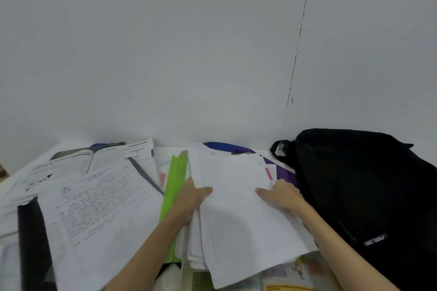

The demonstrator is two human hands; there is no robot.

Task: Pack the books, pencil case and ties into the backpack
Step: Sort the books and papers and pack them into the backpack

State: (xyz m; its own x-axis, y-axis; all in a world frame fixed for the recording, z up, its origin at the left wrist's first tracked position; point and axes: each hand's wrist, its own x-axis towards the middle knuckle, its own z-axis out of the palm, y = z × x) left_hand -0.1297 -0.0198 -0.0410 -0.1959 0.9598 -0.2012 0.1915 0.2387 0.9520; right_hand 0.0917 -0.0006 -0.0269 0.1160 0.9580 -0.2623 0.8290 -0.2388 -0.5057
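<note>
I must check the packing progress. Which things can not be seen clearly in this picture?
- Backpack, head view: its opening is not visible, so its contents are unknown; the right edge cuts it off.
- Fingers of left hand and right hand: hidden under the white paper stack.
- Pencil case and ties: not identifiable; papers cover the table.
- Printed sheet: text blurred.

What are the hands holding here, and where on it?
Both hands grip the white paper stack by its side edges: the left hand on the left edge, the right hand on the right edge, thumbs lying on the top sheet.
</note>
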